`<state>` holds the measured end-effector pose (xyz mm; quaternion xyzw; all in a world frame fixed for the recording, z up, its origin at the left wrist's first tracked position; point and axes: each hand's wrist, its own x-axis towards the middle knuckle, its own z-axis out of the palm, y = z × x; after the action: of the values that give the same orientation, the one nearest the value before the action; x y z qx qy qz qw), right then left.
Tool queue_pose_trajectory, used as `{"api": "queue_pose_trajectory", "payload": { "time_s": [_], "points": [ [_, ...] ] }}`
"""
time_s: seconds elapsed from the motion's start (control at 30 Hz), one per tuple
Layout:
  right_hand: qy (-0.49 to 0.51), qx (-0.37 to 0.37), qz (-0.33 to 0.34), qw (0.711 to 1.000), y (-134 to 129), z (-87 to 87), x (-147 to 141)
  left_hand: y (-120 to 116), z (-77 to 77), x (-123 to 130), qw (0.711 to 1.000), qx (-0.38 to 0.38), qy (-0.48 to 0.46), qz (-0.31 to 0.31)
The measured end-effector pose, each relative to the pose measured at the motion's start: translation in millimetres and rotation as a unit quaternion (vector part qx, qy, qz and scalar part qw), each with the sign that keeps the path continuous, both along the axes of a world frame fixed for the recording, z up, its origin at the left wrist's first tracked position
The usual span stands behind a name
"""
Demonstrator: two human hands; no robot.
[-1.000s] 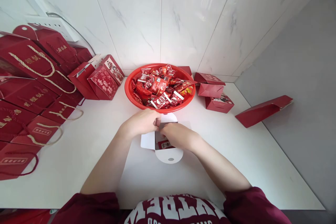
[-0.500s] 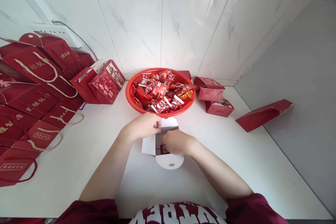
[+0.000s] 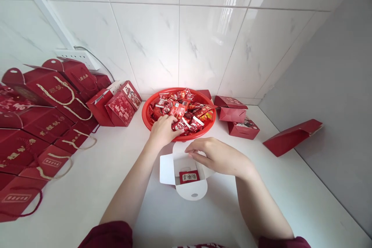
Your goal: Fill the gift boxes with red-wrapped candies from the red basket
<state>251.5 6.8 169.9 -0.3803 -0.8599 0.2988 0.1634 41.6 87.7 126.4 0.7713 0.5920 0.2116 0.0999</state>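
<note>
Both hands have moved since the earlier frame: left hand (image 3: 163, 130) is off the box edge and over the basket, right hand (image 3: 216, 157) is up out of the box. Box (image 3: 190, 192) sits mid-tabletop, just in front of the basket, mouth up, white inside. Flaps (image 3: 167, 168) are folded outward, likely to keep the mouth clear; right flap mostly hidden by the right hand. One red packet (image 3: 188, 177) lies flat inside, against the near wall.

Right hand hangs over the box's far right part, fingers bent loosely, thumb apart, nothing seen in it; can't tell if it touches the flap. Left hand reaches over the basket's near left rim, thumb and fingers parted around a white-ended candy (image 3: 180, 124); can't tell if it is pinching it.

Basket (image 3: 200, 134) is heaped with candies, set close behind the box, probably for a short reach. Two small boxes (image 3: 232, 114) are stacked right of it by the tabletop's back edge, probably to save room. Long red box (image 3: 292, 137) lies tilted by the right edge. Printed boxes (image 3: 123, 104) stand left of the basket; gift bags (image 3: 20, 139) are packed along the left side, likely keeping the middle free.
</note>
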Motion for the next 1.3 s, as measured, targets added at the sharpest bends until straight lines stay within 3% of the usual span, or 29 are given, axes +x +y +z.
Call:
{"api": "queue_pose_trajectory", "payload": {
  "time_s": [0.17, 0.27, 0.4, 0.6, 0.73, 0.83, 1.0, 1.17, 1.3],
  "points": [
    [0.029, -0.008, -0.030, 0.999, 6.3, -5.9, 11.4, 13.2, -5.9, -0.2, 1.000, -0.013, -0.008, -0.017],
    [0.063, 0.002, -0.092, 0.994, 17.4, -13.4, 17.0, 7.1, 4.3, -7.0, 0.998, -0.032, -0.046, -0.040],
    [0.155, 0.068, -0.169, 0.971, 31.2, -24.3, 13.6, -12.4, 22.3, -9.8, 0.983, -0.089, -0.138, -0.087],
    [0.214, 0.078, -0.068, 0.971, 26.3, -23.5, -0.8, -47.1, 39.8, 5.8, 0.960, -0.129, -0.194, -0.153],
    [0.193, 0.073, -0.071, 0.976, 14.3, -15.6, 4.8, -62.0, 39.7, 2.1, 0.952, -0.112, -0.245, -0.147],
    [0.146, 0.079, -0.077, 0.983, 5.2, -13.5, 13.0, -74.9, 26.3, -7.3, 0.960, -0.057, -0.246, -0.122],
    [0.068, 0.061, -0.092, 0.992, -4.0, -23.8, 9.4, -98.5, -25.6, -21.4, 0.957, -0.071, -0.181, -0.216],
    [0.049, 0.014, -0.033, 0.998, 0.4, -41.8, -10.6, -107.7, -78.2, -29.6, 0.925, -0.091, -0.298, -0.215],
    [0.052, 0.019, -0.039, 0.998, 1.3, -36.2, -9.8, -106.1, -93.7, -29.7, 0.901, -0.121, -0.359, -0.210]
  ]
}}
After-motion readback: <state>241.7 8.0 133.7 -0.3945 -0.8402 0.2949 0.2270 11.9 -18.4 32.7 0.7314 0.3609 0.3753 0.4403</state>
